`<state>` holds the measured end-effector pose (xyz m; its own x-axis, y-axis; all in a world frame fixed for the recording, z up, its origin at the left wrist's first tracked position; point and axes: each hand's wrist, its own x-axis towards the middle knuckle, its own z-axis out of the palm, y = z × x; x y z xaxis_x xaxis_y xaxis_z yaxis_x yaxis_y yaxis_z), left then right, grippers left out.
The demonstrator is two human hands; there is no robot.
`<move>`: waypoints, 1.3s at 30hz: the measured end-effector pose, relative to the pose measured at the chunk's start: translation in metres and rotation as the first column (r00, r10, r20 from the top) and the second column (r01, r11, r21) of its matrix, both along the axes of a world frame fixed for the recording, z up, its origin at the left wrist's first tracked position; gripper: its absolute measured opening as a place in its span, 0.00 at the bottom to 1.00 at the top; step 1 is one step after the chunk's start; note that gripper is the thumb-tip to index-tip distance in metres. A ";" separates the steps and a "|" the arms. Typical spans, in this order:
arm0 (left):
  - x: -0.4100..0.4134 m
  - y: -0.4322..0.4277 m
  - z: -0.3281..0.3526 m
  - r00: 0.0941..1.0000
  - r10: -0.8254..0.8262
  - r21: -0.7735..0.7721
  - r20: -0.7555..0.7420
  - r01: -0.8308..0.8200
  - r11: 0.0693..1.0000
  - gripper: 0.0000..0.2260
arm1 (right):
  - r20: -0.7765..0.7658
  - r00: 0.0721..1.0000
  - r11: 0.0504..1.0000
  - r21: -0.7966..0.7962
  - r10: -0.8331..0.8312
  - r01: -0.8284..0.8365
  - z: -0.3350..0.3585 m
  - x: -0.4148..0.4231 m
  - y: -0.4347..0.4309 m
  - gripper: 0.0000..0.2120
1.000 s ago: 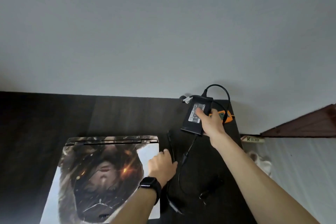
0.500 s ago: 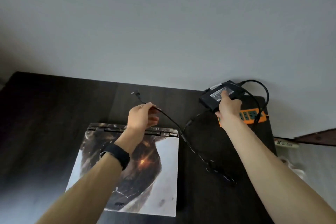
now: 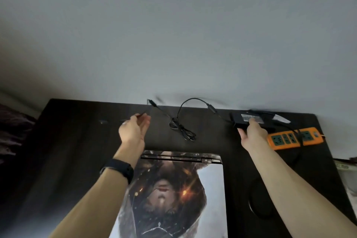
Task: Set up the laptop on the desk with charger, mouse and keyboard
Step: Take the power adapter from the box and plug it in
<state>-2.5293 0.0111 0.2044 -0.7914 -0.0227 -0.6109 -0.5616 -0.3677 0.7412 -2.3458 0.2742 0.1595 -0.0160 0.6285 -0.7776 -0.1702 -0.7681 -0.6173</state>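
Note:
A closed laptop [image 3: 173, 189] with a picture skin on its lid lies on the dark desk [image 3: 77, 141], near the front. The black charger brick [image 3: 249, 119] is at the desk's back right edge. My right hand [image 3: 253, 135] holds it, fingers on top and thumb at its front edge. The thin charger cable [image 3: 181, 129] runs left from the brick, loops into a loose bundle behind the laptop and ends in a plug [image 3: 152, 103] at the back edge. My left hand [image 3: 133, 129] hovers just left of the plug with fingers straight, a bit of cable at its fingertips.
An orange power strip [image 3: 293, 137] with green sockets lies at the right back of the desk, a black cord crossing it. A dark round shape [image 3: 258, 199] sits on the desk right of the laptop. The grey wall rises directly behind the desk.
My left hand carried the cable end up from beside the laptop to the back edge and has opened. My right hand moved the brick back toward the wall.

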 end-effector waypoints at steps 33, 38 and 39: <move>0.036 -0.043 -0.084 0.571 -0.817 -0.142 0.083 0.818 0.558 0.05 | 0.988 -0.023 -0.521 0.062 0.155 -0.851 -0.052 -0.004 -0.163 0.11; 0.020 -0.049 -0.099 0.628 -0.775 -0.262 0.075 0.762 0.592 0.04 | 1.000 -0.009 -0.427 -0.011 -0.007 -0.904 -0.060 -0.015 -0.150 0.08; 0.018 -0.048 -0.102 0.592 -0.804 -0.351 0.054 0.765 0.540 0.05 | 1.000 -0.020 -0.401 -0.021 -0.008 -0.916 -0.059 -0.020 -0.146 0.09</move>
<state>-2.5112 -0.0369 0.1020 -0.6405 0.4720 -0.6058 -0.4261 0.4378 0.7917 -2.3653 0.1282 0.1006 -0.8873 0.4602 -0.0296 0.4589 0.8750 -0.1540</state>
